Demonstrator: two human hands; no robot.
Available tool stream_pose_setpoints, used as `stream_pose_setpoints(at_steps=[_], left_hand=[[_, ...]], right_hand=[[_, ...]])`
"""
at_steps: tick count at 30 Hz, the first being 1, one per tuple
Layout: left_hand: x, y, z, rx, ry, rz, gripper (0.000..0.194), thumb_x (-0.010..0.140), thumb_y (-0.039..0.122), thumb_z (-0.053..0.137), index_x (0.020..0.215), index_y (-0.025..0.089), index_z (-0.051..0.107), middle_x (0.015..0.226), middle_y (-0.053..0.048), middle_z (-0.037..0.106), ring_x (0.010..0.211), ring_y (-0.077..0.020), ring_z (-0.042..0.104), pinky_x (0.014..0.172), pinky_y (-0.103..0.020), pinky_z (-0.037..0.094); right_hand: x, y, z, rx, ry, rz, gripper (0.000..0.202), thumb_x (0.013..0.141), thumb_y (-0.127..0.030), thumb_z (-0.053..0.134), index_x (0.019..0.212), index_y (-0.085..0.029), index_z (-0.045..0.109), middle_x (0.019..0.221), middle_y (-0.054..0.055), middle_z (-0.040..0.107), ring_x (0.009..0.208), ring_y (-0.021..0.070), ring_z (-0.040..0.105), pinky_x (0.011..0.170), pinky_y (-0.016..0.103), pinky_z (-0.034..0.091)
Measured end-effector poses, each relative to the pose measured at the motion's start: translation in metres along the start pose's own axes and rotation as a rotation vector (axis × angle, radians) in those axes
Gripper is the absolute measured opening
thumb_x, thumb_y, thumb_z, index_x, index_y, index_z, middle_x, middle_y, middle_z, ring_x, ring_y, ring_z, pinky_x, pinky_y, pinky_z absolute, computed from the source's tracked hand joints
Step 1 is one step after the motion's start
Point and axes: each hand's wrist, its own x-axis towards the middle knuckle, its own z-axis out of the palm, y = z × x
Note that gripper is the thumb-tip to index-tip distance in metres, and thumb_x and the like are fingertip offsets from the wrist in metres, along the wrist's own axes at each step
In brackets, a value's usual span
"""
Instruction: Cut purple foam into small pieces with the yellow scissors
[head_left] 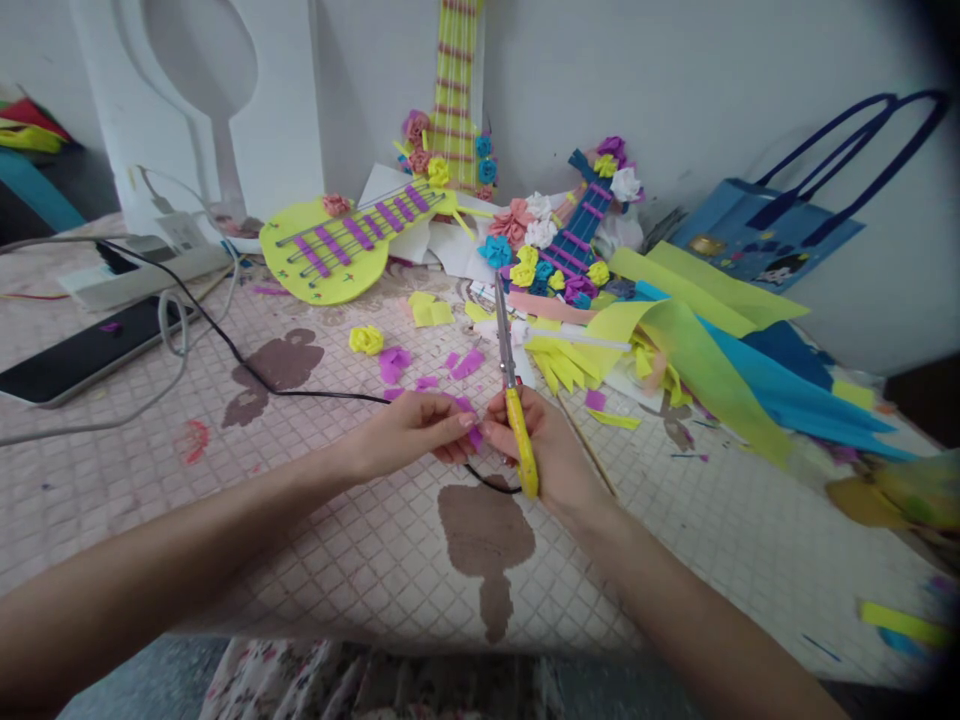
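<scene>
1. A person's left grip [420, 428] pinches a small purple paper piece [475, 437] between thumb and fingers, just above the patterned surface [360, 570].
2. The right grip [556, 445] clasps yellow-handled scissors [517, 422], blades pointing away from the person, its fingertips close beside the same paper.
3. Purple scraps [395, 366] and a yellow paper flower [366, 340] lie beyond the left grip; a black cable [330, 394] passes beneath it.
4. Farther back sit a yellow guitar-shaped craft [330, 282] and, to its right, a flower-trimmed blue one [576, 228].
</scene>
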Motion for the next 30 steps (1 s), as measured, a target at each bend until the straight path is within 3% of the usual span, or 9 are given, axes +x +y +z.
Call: stream_pose_setpoints(at_steps=[5, 18, 23, 30], left_hand=[[0.0003, -0.0030, 0.0036, -0.056, 0.007, -0.006, 0.030, 0.077, 0.039, 0.074, 0.075, 0.012, 0.061, 0.070, -0.003, 0.069, 0.064, -0.0107, 0.064, 0.065, -0.023, 0.053], [0.0003, -0.0063, 0.0058, 0.012, -0.026, 0.027, 0.020, 0.078, 0.029, 0.071, 0.073, 0.013, 0.062, 0.067, -0.001, 0.065, 0.062, -0.0093, 0.059, 0.061, -0.021, 0.047], [0.0009, -0.0086, 0.0038, -0.010, -0.122, 0.026, 0.020, 0.070, 0.023, 0.078, 0.073, 0.013, 0.061, 0.065, 0.001, 0.063, 0.058, -0.0075, 0.055, 0.054, -0.018, 0.042], [0.0006, -0.0079, 0.0062, -0.031, -0.069, 0.054, 0.024, 0.077, 0.033, 0.074, 0.076, 0.013, 0.061, 0.069, 0.001, 0.062, 0.063, -0.0088, 0.058, 0.060, -0.020, 0.046]], right_hand=[[-0.0018, -0.0012, 0.0032, 0.014, 0.013, 0.000, 0.036, 0.059, -0.031, 0.081, 0.079, -0.022, 0.053, 0.065, -0.007, 0.052, 0.050, 0.0082, 0.041, 0.044, 0.022, 0.030], [-0.0016, 0.0015, 0.0041, 0.034, 0.018, 0.002, 0.036, 0.059, -0.033, 0.081, 0.079, -0.023, 0.053, 0.065, -0.007, 0.051, 0.048, 0.0073, 0.039, 0.043, 0.021, 0.031], [-0.0020, 0.0016, 0.0036, 0.066, 0.043, -0.015, 0.034, 0.059, -0.029, 0.081, 0.079, -0.022, 0.054, 0.064, -0.007, 0.050, 0.050, 0.0071, 0.040, 0.044, 0.021, 0.030], [-0.0025, -0.0001, 0.0039, 0.086, 0.031, -0.003, 0.035, 0.059, -0.030, 0.081, 0.079, -0.022, 0.054, 0.063, -0.008, 0.050, 0.049, 0.0075, 0.039, 0.045, 0.022, 0.030]])
